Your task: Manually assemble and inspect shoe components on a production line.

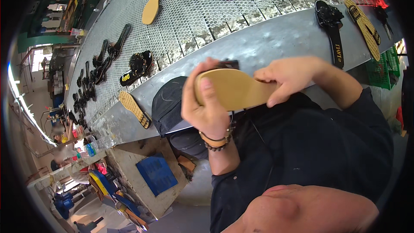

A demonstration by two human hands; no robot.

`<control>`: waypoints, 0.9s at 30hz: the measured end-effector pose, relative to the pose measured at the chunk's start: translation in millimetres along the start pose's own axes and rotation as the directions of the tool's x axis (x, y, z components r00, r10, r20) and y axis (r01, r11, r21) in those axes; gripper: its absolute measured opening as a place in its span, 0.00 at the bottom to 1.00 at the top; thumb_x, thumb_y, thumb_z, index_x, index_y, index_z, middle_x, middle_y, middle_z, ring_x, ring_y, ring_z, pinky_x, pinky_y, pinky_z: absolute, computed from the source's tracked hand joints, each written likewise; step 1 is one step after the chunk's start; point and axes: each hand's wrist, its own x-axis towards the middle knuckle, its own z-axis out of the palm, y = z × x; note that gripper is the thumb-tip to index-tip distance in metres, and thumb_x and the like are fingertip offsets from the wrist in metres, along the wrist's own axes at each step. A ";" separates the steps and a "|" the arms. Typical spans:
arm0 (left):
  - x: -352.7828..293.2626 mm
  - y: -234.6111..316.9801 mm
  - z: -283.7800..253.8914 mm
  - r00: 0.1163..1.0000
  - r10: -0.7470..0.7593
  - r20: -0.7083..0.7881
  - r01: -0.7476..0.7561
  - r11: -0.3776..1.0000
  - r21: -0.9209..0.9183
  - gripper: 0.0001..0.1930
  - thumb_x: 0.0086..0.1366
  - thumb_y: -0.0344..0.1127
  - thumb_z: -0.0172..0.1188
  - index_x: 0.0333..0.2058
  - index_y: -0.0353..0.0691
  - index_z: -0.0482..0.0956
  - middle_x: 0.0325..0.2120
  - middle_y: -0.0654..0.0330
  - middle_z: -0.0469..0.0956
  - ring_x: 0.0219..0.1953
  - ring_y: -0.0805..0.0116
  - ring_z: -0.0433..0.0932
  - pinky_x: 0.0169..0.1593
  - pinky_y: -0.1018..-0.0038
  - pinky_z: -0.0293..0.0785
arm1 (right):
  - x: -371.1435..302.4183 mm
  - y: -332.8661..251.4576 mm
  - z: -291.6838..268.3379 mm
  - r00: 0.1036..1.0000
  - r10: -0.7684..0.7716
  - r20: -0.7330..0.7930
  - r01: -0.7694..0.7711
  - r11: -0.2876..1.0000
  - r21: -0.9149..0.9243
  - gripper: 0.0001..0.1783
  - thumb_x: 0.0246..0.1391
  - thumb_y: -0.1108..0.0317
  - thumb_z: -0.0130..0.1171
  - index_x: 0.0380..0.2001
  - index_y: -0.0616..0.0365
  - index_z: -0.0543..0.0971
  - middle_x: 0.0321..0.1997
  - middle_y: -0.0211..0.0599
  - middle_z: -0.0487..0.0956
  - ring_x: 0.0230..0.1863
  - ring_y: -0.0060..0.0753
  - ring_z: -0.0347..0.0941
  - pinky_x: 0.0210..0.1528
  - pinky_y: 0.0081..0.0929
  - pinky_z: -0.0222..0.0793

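Note:
A tan shoe sole (237,88) is held in both hands above the near edge of the metal bench, its smooth side facing up. My left hand (205,99) wraps around its broad rounded end, the thumb lying on top. At the narrower end my right hand (289,80) is closed on it, slightly blurred, thumb and fingers on opposite edges. A small dark piece (228,64) shows just behind the sole; whether it is attached I cannot tell. A black cap (169,103) lies beside my left hand on the bench edge.
Black sandals with dark bows (140,67) sit on the honeycomb mesh conveyor (189,17), with several more farther left. A tan sole (154,6) lies beyond. Near the right end are a black sandal (331,34) and a patterned sole (362,28). A green crate (381,71) stands below.

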 end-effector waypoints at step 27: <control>-11.7 -81.7 15.5 0.978 -0.191 -0.089 0.130 0.879 -0.459 0.27 0.71 0.32 0.60 0.68 0.44 0.67 0.61 0.52 0.75 0.61 0.46 0.77 0.64 0.47 0.77 | 0.4 8.9 -130.5 0.400 -0.726 -0.560 0.538 0.680 -0.498 0.15 0.60 0.56 0.65 0.39 0.57 0.83 0.39 0.37 0.84 0.39 0.37 0.82 0.41 0.34 0.78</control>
